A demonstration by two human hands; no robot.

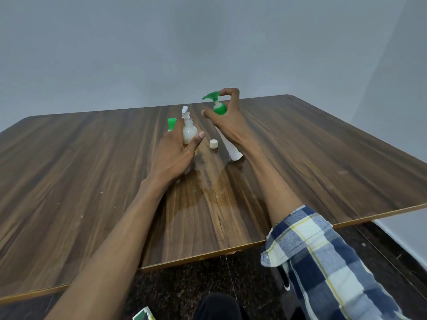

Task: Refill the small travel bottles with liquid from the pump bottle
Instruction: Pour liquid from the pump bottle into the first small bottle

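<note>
Fingers of the right hand (227,121) curled round the green-headed white pump bottle (219,109), forefinger on its pump, spout pointing left. Just left and lower, the left hand (175,146) gripped an upright small clear travel bottle (189,131) on the wooden surface (323,158). A cream cap (214,143) lay between them.

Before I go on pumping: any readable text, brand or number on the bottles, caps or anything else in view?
None can be read.
pump bottle: white body, no print visible.
small bottle: no label visible.
loose cap: blank.
green and white packet at the bottom edge: printed, but cut off and too blurred to read.
</note>
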